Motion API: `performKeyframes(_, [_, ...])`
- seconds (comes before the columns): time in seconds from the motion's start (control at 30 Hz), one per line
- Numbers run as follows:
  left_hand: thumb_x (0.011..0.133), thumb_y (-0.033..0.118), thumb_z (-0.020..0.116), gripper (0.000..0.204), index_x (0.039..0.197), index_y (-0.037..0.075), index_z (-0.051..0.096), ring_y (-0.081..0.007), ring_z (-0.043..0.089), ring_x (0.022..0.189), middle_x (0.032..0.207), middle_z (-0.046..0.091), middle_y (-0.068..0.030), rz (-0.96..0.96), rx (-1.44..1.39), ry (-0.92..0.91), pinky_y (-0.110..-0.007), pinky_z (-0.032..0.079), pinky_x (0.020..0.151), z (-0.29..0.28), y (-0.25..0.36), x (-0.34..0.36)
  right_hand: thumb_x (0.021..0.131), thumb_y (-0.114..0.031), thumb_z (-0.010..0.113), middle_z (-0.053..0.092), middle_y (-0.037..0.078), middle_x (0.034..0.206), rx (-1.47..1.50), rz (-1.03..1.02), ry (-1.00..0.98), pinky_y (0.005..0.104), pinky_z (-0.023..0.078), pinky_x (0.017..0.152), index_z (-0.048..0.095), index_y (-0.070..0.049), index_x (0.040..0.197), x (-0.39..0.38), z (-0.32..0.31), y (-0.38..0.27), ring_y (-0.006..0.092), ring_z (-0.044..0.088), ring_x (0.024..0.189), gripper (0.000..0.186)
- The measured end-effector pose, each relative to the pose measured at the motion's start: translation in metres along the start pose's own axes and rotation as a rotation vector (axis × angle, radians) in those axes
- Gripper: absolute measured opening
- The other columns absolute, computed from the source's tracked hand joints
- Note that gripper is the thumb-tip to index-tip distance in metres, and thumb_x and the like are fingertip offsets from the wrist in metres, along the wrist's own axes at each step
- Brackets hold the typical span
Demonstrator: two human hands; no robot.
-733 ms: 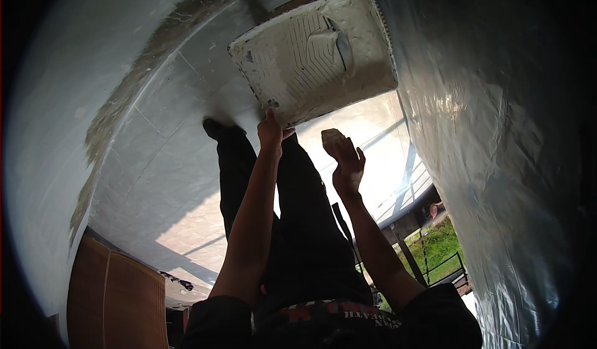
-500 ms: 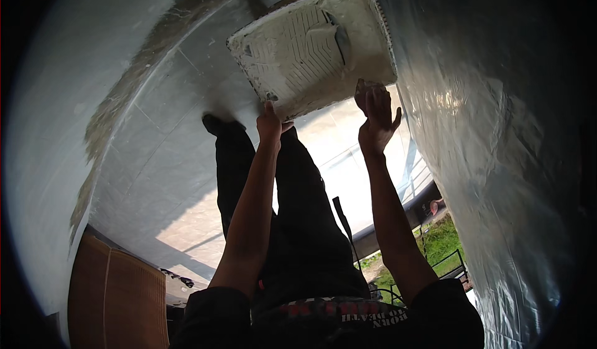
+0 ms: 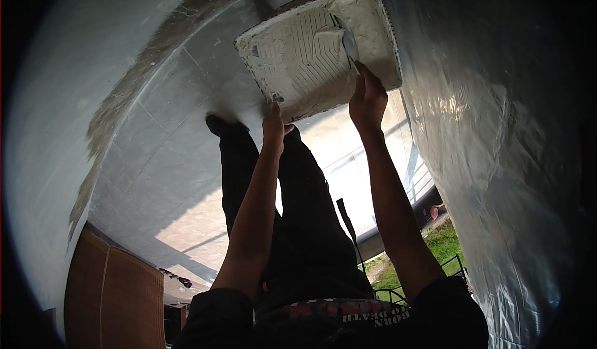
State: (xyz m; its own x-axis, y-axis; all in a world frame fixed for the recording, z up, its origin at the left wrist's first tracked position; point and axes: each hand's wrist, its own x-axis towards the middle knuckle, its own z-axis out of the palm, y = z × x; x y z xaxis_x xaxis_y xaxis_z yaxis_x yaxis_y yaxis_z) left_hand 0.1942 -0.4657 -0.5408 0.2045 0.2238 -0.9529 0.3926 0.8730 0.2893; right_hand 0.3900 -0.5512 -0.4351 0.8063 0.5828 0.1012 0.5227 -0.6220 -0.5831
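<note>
A square tile [image 3: 292, 69] coated with white adhesive combed into ridges is held tilted in front of me. My left hand [image 3: 273, 123] grips its lower edge from beneath. My right hand [image 3: 367, 97] rests on the tile's right part, shut on a small trowel [image 3: 346, 38] whose blade lies on the wet adhesive. Below the tile are my legs in black trousers [image 3: 298, 206], standing on a pale tiled floor [image 3: 161, 181].
A glossy grey wall [image 3: 497, 162] rises close on the right. A rough mortar strip [image 3: 124, 100] runs along the floor's left edge. A brown ribbed panel [image 3: 115, 287] stands at lower left. Grass and a railing [image 3: 444, 249] show at lower right.
My right hand has risen from below the tile's edge onto its adhesive face, bringing the trowel with it. The left hand and tile have barely moved.
</note>
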Motion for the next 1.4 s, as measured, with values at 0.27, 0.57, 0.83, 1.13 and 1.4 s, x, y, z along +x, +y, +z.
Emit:
performKeyframes(0.27, [0.103, 0.05, 0.045, 0.06, 0.142, 0.005, 0.043, -0.0287, 0.056, 0.125, 0.137, 0.054, -0.0121, 0.003, 0.047, -0.08, -0.049, 0.044, 0.106, -0.012, -0.006, 0.006, 0.08, 0.007, 0.057, 0.068, 0.001, 0.12, -0.12, -0.274, -0.176, 0.0439, 0.042, 0.097, 0.064, -0.028, 0.125, 0.05, 0.052, 0.027, 0.0206, 0.06, 0.114, 0.058])
performKeyframes(0.57, [0.101, 0.044, 0.051, 0.057, 0.138, 0.002, 0.046, -0.0261, 0.058, 0.121, 0.132, 0.057, -0.0144, 0.026, -0.042, -0.13, -0.045, 0.044, 0.105, -0.008, 0.0, 0.002, 0.077, 0.001, 0.062, 0.066, 0.003, 0.12, -0.367, -0.279, -0.148, 0.0471, 0.042, 0.094, 0.063, -0.015, 0.125, 0.004, 0.079, 0.029, 0.0271, 0.055, 0.116, 0.051])
performKeyframes(0.83, [0.1, 0.047, 0.053, 0.059, 0.138, 0.002, 0.05, -0.0232, 0.054, 0.125, 0.136, 0.054, -0.0114, -0.007, -0.044, -0.165, -0.044, 0.046, 0.103, -0.023, 0.001, 0.005, 0.076, 0.006, 0.059, 0.071, -0.007, 0.097, -0.162, -0.304, -0.243, 0.0393, 0.047, 0.078, 0.071, -0.02, 0.104, 0.021, 0.052, 0.008, 0.019, 0.066, 0.094, 0.04])
performKeyframes(1.13, [0.099, 0.044, 0.053, 0.057, 0.14, 0.004, 0.045, -0.0248, 0.054, 0.126, 0.138, 0.053, -0.0111, 0.009, -0.079, -0.169, -0.044, 0.043, 0.106, -0.009, -0.007, 0.011, 0.074, 0.009, 0.057, 0.072, 0.008, 0.108, -0.257, -0.201, -0.232, 0.0446, 0.047, 0.086, 0.069, -0.011, 0.113, -0.018, 0.063, 0.025, 0.0272, 0.065, 0.103, 0.045])
performKeyframes(1.4, [0.101, 0.04, 0.051, 0.05, 0.135, 0.004, 0.05, -0.0304, 0.059, 0.12, 0.136, 0.055, -0.0165, 0.074, 0.362, -0.059, -0.039, 0.046, 0.101, -0.012, 0.033, -0.01, 0.093, -0.008, 0.063, 0.072, 0.007, 0.093, 0.424, 0.538, -0.451, 0.0312, 0.051, 0.081, 0.071, -0.004, 0.117, -0.012, 0.035, 0.009, 0.0171, 0.066, 0.086, 0.026])
